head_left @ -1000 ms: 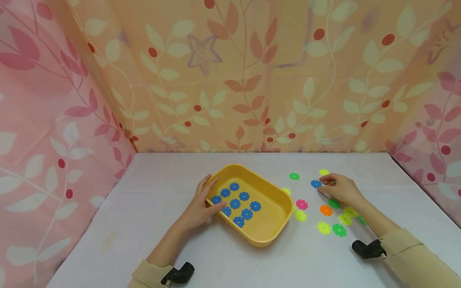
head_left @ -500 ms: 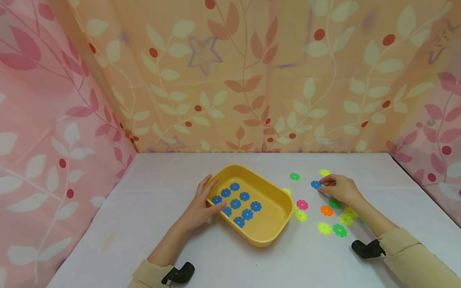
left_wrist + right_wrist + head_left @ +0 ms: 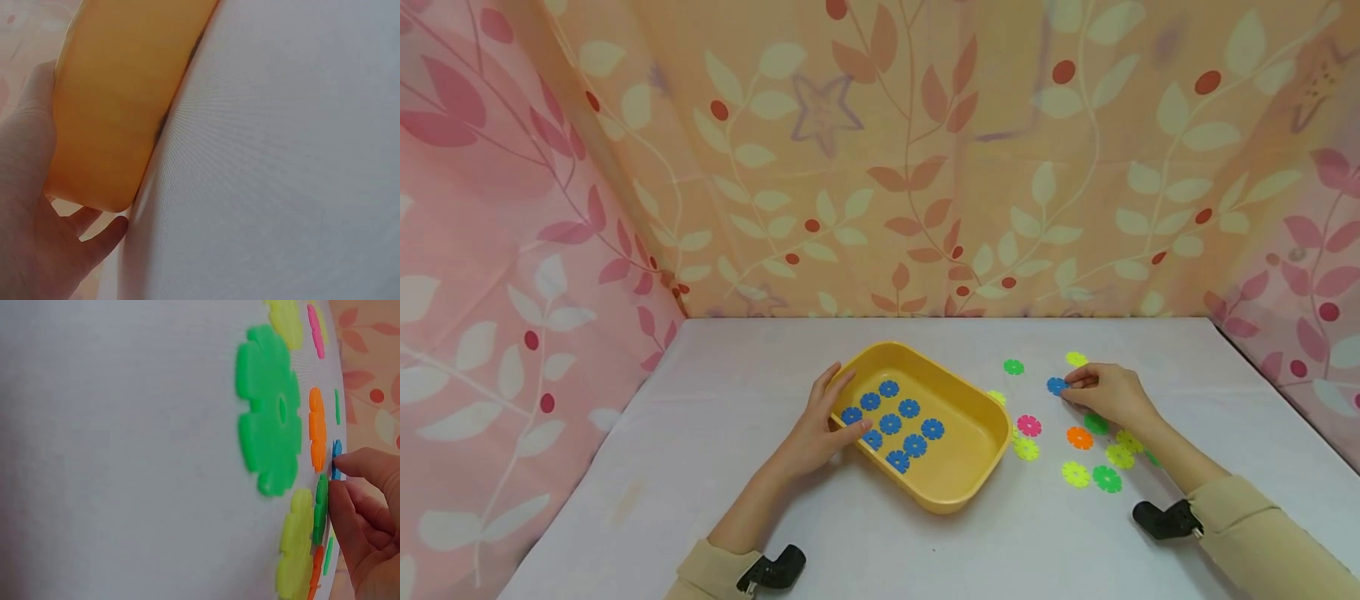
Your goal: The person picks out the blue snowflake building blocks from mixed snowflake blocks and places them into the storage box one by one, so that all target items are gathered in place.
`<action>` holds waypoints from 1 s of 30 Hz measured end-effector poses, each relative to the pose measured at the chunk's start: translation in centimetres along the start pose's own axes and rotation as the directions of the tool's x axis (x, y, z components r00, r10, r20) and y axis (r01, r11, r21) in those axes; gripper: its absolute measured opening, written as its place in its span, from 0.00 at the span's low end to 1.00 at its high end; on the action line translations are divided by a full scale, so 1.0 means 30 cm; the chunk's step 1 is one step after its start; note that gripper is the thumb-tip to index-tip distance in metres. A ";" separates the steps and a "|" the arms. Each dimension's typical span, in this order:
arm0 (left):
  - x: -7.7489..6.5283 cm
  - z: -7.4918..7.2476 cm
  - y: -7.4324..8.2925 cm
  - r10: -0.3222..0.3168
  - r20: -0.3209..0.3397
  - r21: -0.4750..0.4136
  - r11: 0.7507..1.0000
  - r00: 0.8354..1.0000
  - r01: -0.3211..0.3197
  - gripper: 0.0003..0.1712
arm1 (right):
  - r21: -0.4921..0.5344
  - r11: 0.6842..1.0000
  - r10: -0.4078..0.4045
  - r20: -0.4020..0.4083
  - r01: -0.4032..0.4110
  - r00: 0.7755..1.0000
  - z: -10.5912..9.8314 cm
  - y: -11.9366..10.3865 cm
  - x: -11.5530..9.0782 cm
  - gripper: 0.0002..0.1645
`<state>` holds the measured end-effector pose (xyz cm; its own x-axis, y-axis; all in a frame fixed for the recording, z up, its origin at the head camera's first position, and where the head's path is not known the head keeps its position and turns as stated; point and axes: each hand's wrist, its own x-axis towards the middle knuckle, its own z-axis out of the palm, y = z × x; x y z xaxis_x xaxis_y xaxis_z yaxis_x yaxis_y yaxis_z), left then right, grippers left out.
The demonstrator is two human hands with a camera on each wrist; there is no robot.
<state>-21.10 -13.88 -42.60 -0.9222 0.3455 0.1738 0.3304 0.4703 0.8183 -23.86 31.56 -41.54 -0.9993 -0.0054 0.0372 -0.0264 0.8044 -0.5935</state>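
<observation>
My left hand (image 3: 816, 435) holds the near left side of a yellow plastic basin (image 3: 966, 454), its thumb over the rim. In the left wrist view, the basin's outer wall (image 3: 119, 112) lies against that hand (image 3: 28, 187). Several blue notched flower discs (image 3: 890, 424) lie flat inside the basin, toward its left. Over the scattered discs at right, my right hand (image 3: 1112, 397) pinches the edge of a single blue flower disc (image 3: 1056, 387). From the right wrist, this blue disc (image 3: 337, 450) shows edge-on at the fingertips.
Around the right hand lie loose discs: green (image 3: 1107, 479), yellow (image 3: 1076, 475), orange (image 3: 1079, 438) and pink (image 3: 1029, 426). Another green disc (image 3: 1013, 367) lies farther back. A white cloth (image 3: 737, 358) covers the table, and a patterned curtain (image 3: 925, 208) hangs behind it.
My right hand's fingers have closed in on the blue disc, which has shifted slightly toward me. The left hand and the basin have stayed in place.
</observation>
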 end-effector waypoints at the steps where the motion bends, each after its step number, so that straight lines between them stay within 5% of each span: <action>1: 0.000 0.000 0.000 0.000 0.000 0.001 1.000 1.000 0.000 0.47 | -0.001 1.000 0.002 -0.001 -0.002 1.000 0.001 -0.001 -0.001 0.20; 15: -0.001 0.000 0.002 -0.002 -0.004 0.007 1.000 1.000 0.002 0.47 | 0.063 0.996 0.067 0.003 -0.067 0.998 0.013 -0.008 -0.017 0.25; 22: -0.003 0.000 0.004 -0.004 -0.005 0.014 1.000 1.000 0.005 0.47 | 0.073 0.997 0.028 0.002 -0.028 1.000 0.033 -0.027 -0.020 0.24; 30: 0.000 0.002 -0.002 -0.003 -0.009 0.005 1.000 1.000 0.003 0.48 | 0.033 0.998 0.056 0.107 -0.059 0.993 0.037 -0.043 -0.015 0.28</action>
<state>-21.10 -13.87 -42.69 -0.9251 0.3364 0.1763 0.3284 0.4753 0.8162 -23.40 29.85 -41.68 -0.9963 -0.0242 -0.0822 0.0321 0.7834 -0.6207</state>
